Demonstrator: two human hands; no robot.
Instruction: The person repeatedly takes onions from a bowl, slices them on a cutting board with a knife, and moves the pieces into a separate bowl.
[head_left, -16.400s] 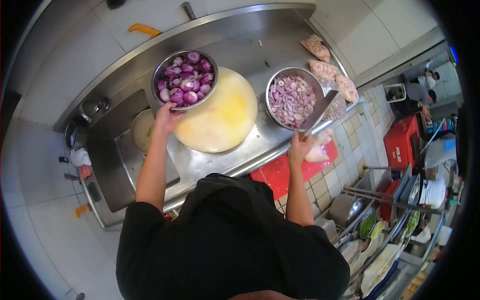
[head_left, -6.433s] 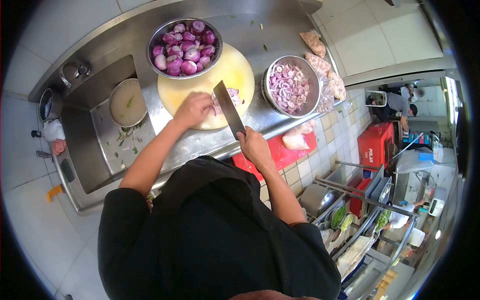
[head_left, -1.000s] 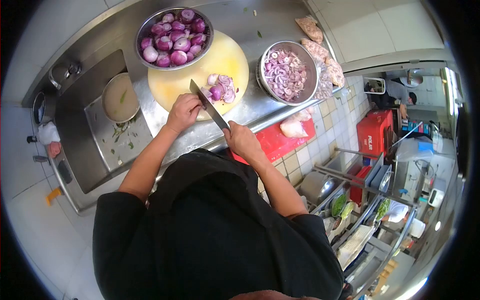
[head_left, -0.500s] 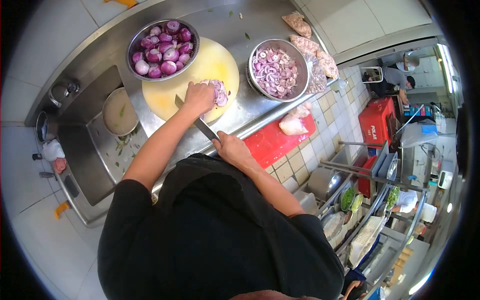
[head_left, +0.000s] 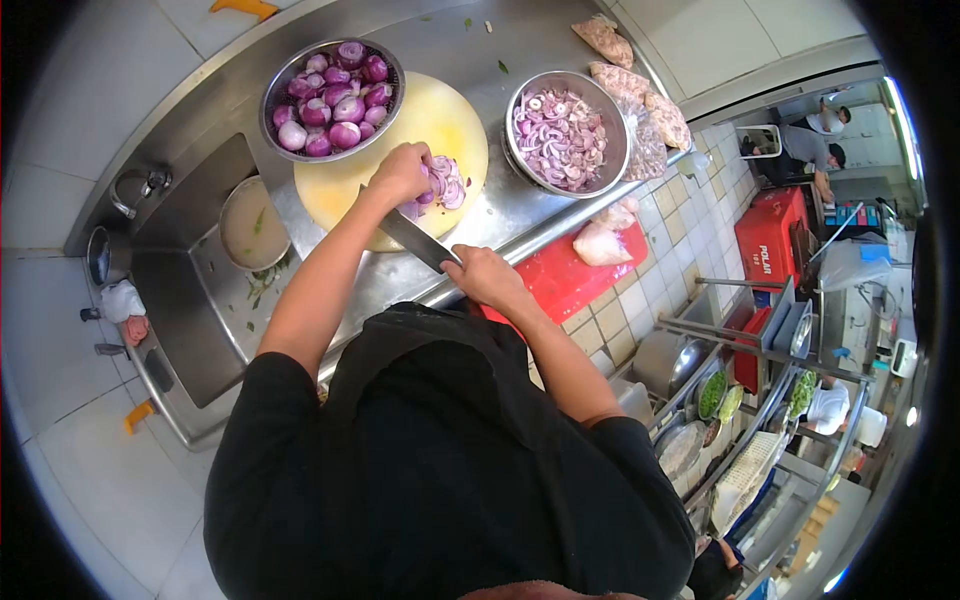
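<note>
My right hand (head_left: 487, 277) is closed round the handle of a large kitchen knife (head_left: 418, 240), whose blade reaches under my left wrist. My left hand (head_left: 402, 173) has its fingers curled down over red onion at the middle of a round, yellowish cutting board (head_left: 325, 190); its fingertips are partly hidden. Sliced onion (head_left: 448, 186) lies loose against that hand's right side. At the board's upper left, a perforated metal bowl (head_left: 270, 125) holds peeled whole red onions (head_left: 345, 108). To the right, a steel bowl (head_left: 622, 150) contains sliced onion (head_left: 560, 138).
At left is a sink (head_left: 190, 340) with a bowl of cloudy liquid (head_left: 253, 225). Filled plastic bags (head_left: 640, 105) lie at the counter's right end. Below the counter edge, a red board (head_left: 565, 285) carries pale raw meat (head_left: 603, 245). A metal rack (head_left: 760, 355) stands at right; people work beyond.
The view has shifted slightly. My left hand has turned and moved up a little at the onion, and the slices lie more spread out. The knife stays in my right hand.
</note>
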